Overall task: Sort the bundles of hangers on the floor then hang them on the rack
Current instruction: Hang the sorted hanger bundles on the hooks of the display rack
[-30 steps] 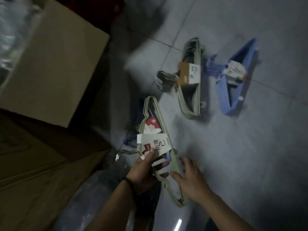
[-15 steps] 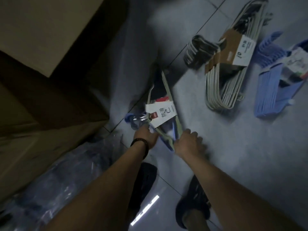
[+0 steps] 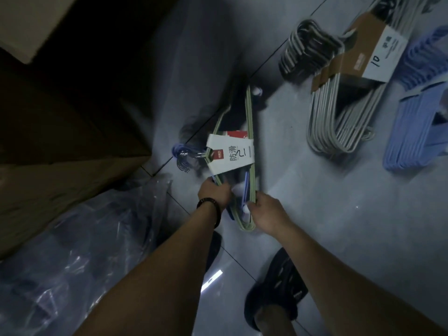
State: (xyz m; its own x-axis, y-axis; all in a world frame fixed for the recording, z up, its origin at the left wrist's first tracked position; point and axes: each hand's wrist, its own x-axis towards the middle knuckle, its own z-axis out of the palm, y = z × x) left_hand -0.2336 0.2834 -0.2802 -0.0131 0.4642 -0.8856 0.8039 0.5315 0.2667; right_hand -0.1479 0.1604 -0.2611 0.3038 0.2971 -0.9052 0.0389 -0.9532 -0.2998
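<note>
A green bundle (image 3: 249, 151) of hangers sits at the centre of the frame, held just above the floor (image 3: 339, 214), its long side running up and down the picture. A white label (image 3: 231, 155) wraps its middle, with a red card behind it. Blue hangers (image 3: 246, 183) lie against its underside, and metal hooks (image 3: 185, 157) stick out to the left. Both hands are clamped on the bundle's lower end: the left hand (image 3: 214, 194), a dark band on its wrist, grips the left edge, and the right hand (image 3: 268, 212) grips the right edge, thumb on the green wire.

In the upper right of the frame a grey bundle (image 3: 339, 122) lies on the floor with a cardboard sleeve (image 3: 358, 54) marked "10", its hooks pointing left. Just beside it, at the right edge, lies a blue bundle (image 3: 412, 137). Both are well apart from the held one.

Boxes (image 3: 60, 151) crowd the left side of the frame, close to the hooks. Crumpled plastic (image 3: 80, 251) fills the lower left. A dark shoe (image 3: 276, 287) shows at the bottom, between the forearms.
</note>
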